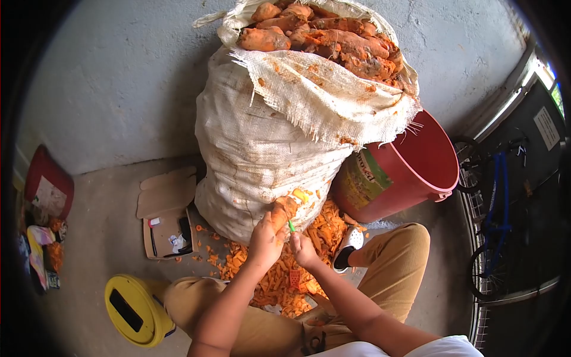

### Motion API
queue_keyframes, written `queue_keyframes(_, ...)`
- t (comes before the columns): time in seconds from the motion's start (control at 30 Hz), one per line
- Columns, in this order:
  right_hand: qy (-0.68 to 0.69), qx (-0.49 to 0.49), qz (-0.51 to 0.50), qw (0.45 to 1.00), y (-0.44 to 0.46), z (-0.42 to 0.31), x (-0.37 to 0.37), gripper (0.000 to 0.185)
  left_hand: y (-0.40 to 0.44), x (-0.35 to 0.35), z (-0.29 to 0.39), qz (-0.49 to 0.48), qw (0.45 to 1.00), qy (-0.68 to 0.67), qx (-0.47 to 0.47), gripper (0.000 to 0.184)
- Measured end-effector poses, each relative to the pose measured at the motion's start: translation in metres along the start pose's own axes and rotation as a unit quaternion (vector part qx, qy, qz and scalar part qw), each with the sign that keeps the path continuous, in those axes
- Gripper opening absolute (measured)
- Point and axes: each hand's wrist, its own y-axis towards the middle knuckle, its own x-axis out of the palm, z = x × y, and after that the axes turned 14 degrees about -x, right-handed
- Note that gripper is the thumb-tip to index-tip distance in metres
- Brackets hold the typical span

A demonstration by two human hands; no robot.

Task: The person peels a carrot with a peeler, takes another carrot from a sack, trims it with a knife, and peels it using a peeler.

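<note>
My left hand (264, 244) is wrapped round a thick orange root vegetable (284, 208), holding it up in front of the sack. Yellow flesh shows near the root's far end. My right hand (304, 250) is closed on a small tool with a green handle (291, 226), whose tip points at the root. I cannot make out its blade. Below both hands lies a heap of orange peelings (273, 276) on the floor between my legs. A big white woven sack (262, 143) stands just beyond, filled to the top with similar orange roots (339, 44).
A red bucket (425, 149) leans beside the sack on the right. On the left are an open cardboard box (160, 238) with small items and a yellow lidded bucket (134, 309). A blue bicycle (496, 220) stands far right. Bags (41, 244) lie far left.
</note>
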Motion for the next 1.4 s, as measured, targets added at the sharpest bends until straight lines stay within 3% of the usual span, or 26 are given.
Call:
queue_keyframes(0.03,0.045,0.017,0.028,0.998,-0.003,-0.012,0.004,0.040,0.001,0.000,0.000,0.000,1.000,-0.003,0.000,0.048)
queue_keyframes(0.13,0.016,0.041,0.059,0.997,-0.004,-0.022,0.010,0.042,0.004,-0.003,0.001,-0.018,1.000,-0.007,-0.015,0.048)
queue_keyframes(0.27,0.026,0.077,0.001,0.997,-0.003,-0.038,-0.008,0.051,0.006,-0.008,0.005,-0.052,0.996,-0.033,-0.063,0.049)
queue_keyframes(0.5,-0.062,0.064,0.028,0.996,-0.001,-0.034,-0.004,0.060,0.011,-0.009,0.004,-0.082,0.994,-0.036,-0.064,0.050)
queue_keyframes(0.63,-0.022,0.140,-0.027,0.990,0.002,-0.054,-0.019,0.068,0.011,-0.011,0.005,-0.081,0.995,-0.023,-0.062,0.050)
queue_keyframes(0.77,-0.065,0.126,-0.060,0.988,0.004,-0.055,-0.026,0.068,0.011,-0.007,0.005,-0.040,0.998,-0.023,-0.040,0.033)
queue_keyframes(0.87,-0.078,0.118,-0.033,0.989,0.001,-0.044,-0.013,0.066,0.012,-0.010,0.003,-0.085,0.994,-0.015,-0.063,0.051)
queue_keyframes(0.97,-0.067,0.104,0.061,0.990,-0.002,-0.031,0.011,0.065,0.013,-0.011,0.003,-0.092,0.993,-0.016,-0.077,0.052)
queue_keyframes(1.07,-0.014,0.158,0.066,0.985,-0.001,-0.035,0.018,0.063,0.014,-0.004,-0.006,-0.032,0.999,-0.018,-0.020,0.034)
queue_keyframes(1.1,-0.007,0.203,0.006,0.979,0.004,-0.039,0.006,0.061,0.013,-0.004,-0.007,-0.028,0.999,-0.012,-0.023,0.034)
queue_keyframes(1.2,-0.084,0.103,-0.038,0.990,0.002,-0.048,-0.021,0.060,0.012,-0.002,0.000,-0.043,0.998,-0.015,-0.039,0.040)
queue_keyframes(1.27,-0.149,0.089,-0.012,0.985,0.001,-0.038,-0.011,0.054,0.012,-0.010,0.007,-0.086,0.994,-0.021,-0.063,0.051)
queue_keyframes(1.4,-0.170,0.071,0.044,0.982,0.003,-0.021,0.009,0.048,0.011,-0.015,0.009,-0.075,0.995,-0.006,-0.062,0.051)
